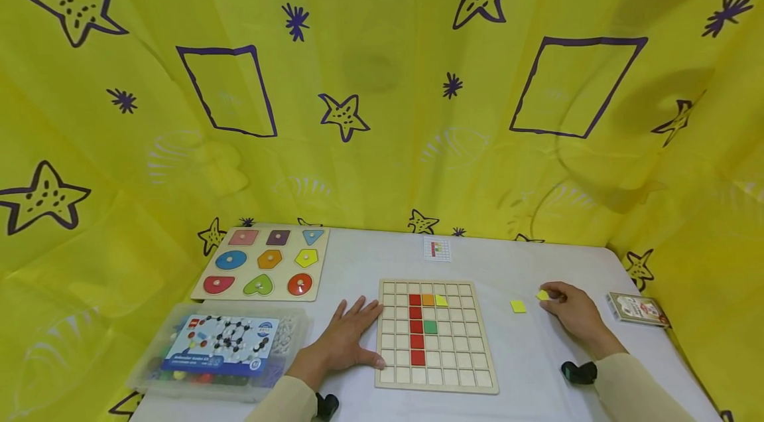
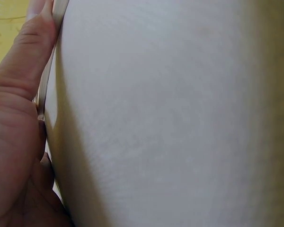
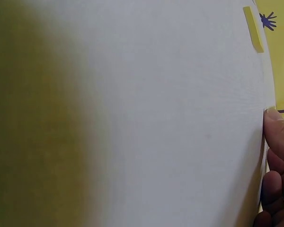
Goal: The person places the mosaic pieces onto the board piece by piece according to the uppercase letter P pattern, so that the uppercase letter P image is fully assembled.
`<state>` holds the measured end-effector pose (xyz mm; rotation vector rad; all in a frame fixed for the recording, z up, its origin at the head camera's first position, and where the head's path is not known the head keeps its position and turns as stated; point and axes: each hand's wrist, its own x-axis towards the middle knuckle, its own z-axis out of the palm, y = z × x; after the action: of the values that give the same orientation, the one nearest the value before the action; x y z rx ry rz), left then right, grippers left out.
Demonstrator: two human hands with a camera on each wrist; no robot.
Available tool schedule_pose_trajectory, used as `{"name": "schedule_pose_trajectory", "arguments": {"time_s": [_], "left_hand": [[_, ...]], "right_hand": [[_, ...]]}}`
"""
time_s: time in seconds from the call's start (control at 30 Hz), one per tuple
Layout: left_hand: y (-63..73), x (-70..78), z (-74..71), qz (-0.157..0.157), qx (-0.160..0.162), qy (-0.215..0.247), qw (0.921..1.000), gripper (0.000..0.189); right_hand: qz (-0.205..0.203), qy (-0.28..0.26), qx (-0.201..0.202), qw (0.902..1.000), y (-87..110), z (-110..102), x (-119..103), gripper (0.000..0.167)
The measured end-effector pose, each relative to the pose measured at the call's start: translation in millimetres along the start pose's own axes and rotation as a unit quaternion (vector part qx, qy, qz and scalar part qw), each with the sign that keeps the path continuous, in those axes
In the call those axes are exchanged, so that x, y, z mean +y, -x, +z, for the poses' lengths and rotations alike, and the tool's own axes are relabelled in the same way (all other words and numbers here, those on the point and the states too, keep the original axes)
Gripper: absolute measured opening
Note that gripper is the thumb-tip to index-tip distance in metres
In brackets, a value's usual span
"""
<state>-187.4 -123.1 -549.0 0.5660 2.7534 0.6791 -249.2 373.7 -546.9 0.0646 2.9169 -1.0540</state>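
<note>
A wooden grid board point(image 1: 444, 379) lies on the table, with a column of several red tiles point(image 1: 416, 327), an orange tile point(image 1: 428, 300), a yellow tile point(image 1: 441, 301) and a green tile point(image 1: 430, 327) in its cells. My left hand point(image 1: 343, 339) rests with spread fingers along the board's left edge, thumb against its lower side. On the right, my right hand point(image 1: 574, 316) pinches a yellow square tile point(image 1: 542, 294) between thumb and fingertips, close to the tabletop. Another yellow square tile point(image 1: 517, 306) lies just left of that hand; the right wrist view also shows this loose tile point(image 3: 253, 29).
A small pattern card point(image 1: 438, 249) lies behind the board. To the left are a shape puzzle point(image 1: 223, 246) with knobbed pieces and a clear plastic box point(image 1: 292, 359) holding a molecular model kit. A card box point(image 1: 637, 309) sits at the far right, near the yellow curtain point(image 1: 382, 170).
</note>
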Motion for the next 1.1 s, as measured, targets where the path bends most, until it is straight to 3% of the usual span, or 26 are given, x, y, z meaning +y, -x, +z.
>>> {"name": "schedule_pose_trajectory", "arguments": {"time_s": [0.2, 0.7, 1.1], "left_hand": [[-0.2, 0.5, -1.2, 0.000, 0.000, 0.001, 1.0000, 0.113], [-0.2, 1.6, -0.7, 0.000, 0.000, 0.005, 1.0000, 0.113], [1.4, 2.4, -0.7, -0.003, 0.001, 0.003, 1.0000, 0.113]], "right_hand": [[-0.005, 0.002, 0.014, 0.9999, 0.3, 0.3, -0.9, 0.039], [0.027, -0.003, 0.032, 0.9991, 4.3, -1.4, -4.0, 0.032], [0.007, -0.011, 0.049, 0.9987, 8.5, -3.1, 4.4, 0.024]]}}
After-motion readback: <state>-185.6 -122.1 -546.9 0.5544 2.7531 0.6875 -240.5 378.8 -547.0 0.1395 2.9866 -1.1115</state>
